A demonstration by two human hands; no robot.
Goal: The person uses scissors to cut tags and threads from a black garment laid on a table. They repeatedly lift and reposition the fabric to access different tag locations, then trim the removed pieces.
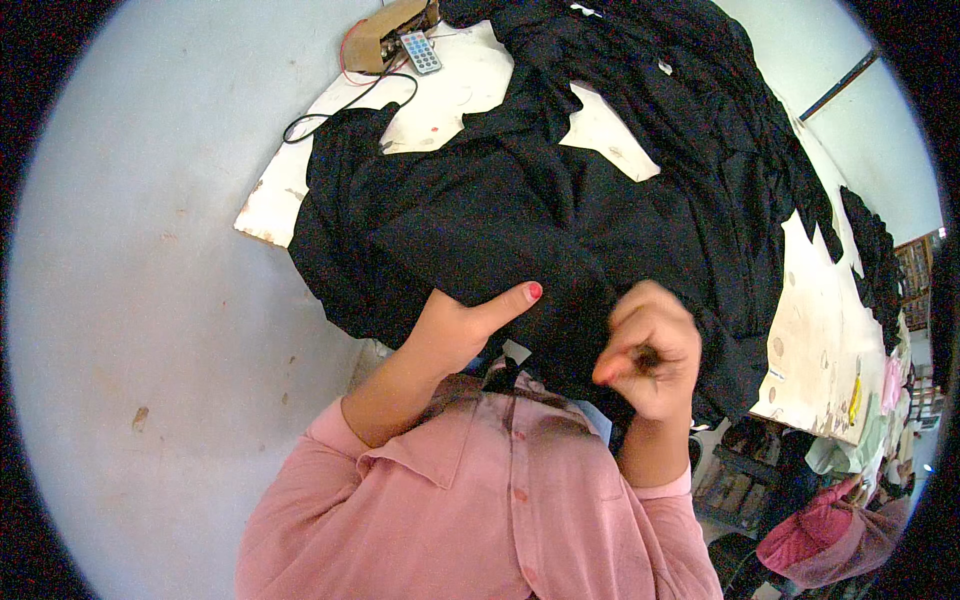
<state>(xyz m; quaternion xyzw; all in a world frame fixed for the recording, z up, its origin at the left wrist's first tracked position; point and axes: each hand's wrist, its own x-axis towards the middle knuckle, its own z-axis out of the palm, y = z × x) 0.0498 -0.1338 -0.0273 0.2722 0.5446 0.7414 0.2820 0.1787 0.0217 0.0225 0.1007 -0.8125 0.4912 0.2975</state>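
Observation:
A large spread of black cloth (480,220) lies rumpled across the pale table and hangs over its near edge toward me. My left hand (455,330) is closed on the near part of this cloth, the thumb stretched along the top and the other fingers hidden. To its right, my right hand (655,345) is curled, thumb and fingertips drawn together just over the cloth. A dark patch shows in the hollow of that hand, slightly blurred; what it holds, if anything, I cannot make out.
A small remote control (421,53) and an open brown box (385,38) with wires sit at the table's far left. The pale tabletop (800,330) shows at the right, with a yellow tool (855,400) near its edge. Another person in pink (820,535) is at lower right.

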